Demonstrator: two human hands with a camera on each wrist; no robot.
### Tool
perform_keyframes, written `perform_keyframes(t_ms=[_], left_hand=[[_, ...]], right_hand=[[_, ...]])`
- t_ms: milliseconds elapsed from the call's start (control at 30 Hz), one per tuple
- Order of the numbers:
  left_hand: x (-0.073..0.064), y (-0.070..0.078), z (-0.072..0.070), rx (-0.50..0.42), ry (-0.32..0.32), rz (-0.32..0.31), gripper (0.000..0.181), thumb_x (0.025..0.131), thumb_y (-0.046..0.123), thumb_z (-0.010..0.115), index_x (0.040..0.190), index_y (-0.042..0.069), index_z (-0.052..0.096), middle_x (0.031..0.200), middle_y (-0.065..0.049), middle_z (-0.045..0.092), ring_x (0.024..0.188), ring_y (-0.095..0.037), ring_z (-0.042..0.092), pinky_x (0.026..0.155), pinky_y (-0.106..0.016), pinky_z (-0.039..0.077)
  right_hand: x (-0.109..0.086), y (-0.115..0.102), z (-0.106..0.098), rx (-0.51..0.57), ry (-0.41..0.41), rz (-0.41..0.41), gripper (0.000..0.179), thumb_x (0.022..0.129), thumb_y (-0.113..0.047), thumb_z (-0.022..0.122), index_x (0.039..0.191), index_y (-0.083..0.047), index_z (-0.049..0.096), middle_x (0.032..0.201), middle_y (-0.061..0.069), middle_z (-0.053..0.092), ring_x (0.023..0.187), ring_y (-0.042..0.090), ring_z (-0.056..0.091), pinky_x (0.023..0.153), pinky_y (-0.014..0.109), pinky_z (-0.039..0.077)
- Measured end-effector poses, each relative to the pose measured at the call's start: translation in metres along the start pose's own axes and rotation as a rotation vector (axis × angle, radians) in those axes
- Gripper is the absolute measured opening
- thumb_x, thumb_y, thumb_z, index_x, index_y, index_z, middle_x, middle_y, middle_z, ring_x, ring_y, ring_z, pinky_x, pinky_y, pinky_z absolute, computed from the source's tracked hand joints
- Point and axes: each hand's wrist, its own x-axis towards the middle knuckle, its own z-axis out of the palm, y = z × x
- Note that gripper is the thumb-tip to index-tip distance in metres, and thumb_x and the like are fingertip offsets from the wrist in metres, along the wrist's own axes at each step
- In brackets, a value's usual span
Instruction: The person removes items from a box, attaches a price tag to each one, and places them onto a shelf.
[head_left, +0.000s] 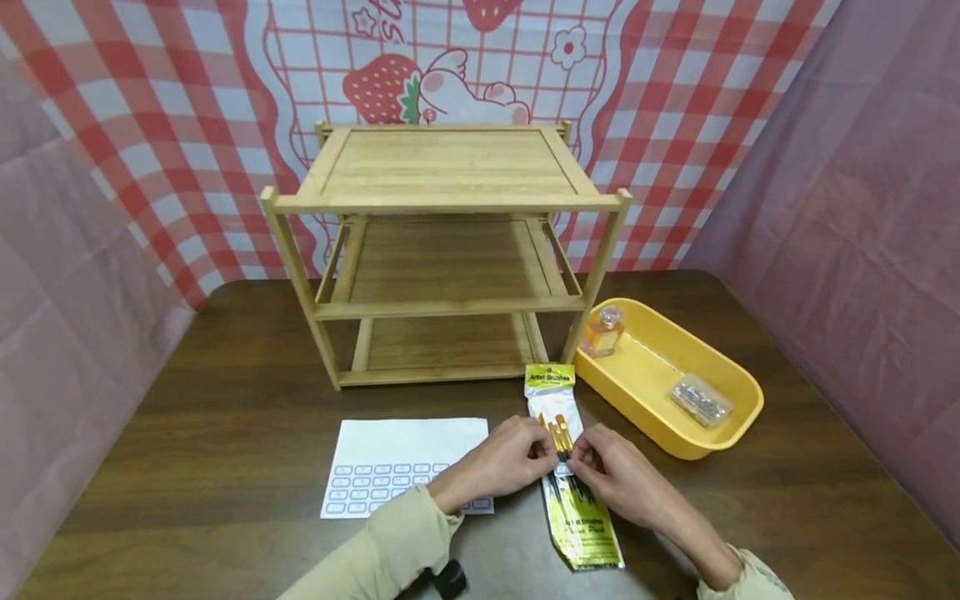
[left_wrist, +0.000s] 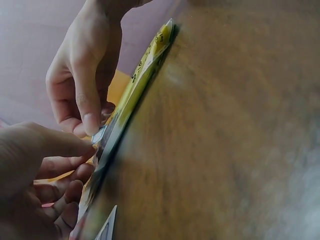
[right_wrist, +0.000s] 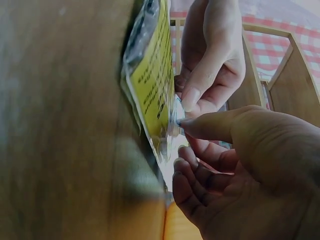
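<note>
A clear pack of artist brushes (head_left: 588, 533) with yellow printed ends lies on the table, its header right at the shelf's front rail. Over its middle, a small white label with a blue border (left_wrist: 98, 135) is pinched between both hands. My left hand (head_left: 513, 454) holds one end by thumb and forefinger, and my right hand (head_left: 622, 475) grips the other end the same way. The label (right_wrist: 179, 107) sits close against the pack's face in the right wrist view. To the left lies a white sheet of blue-framed labels (head_left: 408, 442), partly hidden under my left forearm.
Behind the pack stands a three-tier wooden shelf (head_left: 450, 202). A yellow tray (head_left: 645, 392) at the right holds a perfume bottle (head_left: 602, 333) and a clear box of small metal pieces (head_left: 700, 400). A small black object (head_left: 450, 579) is by my left sleeve.
</note>
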Motion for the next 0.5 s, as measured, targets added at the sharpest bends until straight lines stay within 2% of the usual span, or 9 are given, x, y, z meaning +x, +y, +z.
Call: perform_keyframes(t_ms=[200, 500], left_hand=[[0.0008, 0.0002, 0.001, 0.04, 0.008, 0.002, 0.01, 0.091, 0.008, 0.073, 0.084, 0.014, 0.073, 0.077, 0.014, 0.057, 0.078, -0.003, 0.051, 0.076, -0.018, 0.042], [0.0005, 0.0007, 0.0022, 0.033, 0.0, -0.007, 0.009, 0.09, 0.01, 0.076, 0.083, 0.016, 0.073, 0.077, 0.015, 0.057, 0.08, -0.003, 0.051, 0.078, -0.02, 0.042]], right_hand=[[-0.0001, -0.0005, 0.0017, -0.017, 0.002, 0.007, 0.02, 0.091, -0.002, 0.076, 0.087, -0.014, 0.061, 0.083, -0.007, 0.051, 0.074, 0.003, 0.048, 0.06, 0.024, 0.047], [0.0, -0.0005, 0.0017, -0.021, 0.007, 0.001, 0.022, 0.088, 0.0, 0.078, 0.088, -0.014, 0.061, 0.085, -0.006, 0.053, 0.076, 0.004, 0.051, 0.062, 0.024, 0.049]])
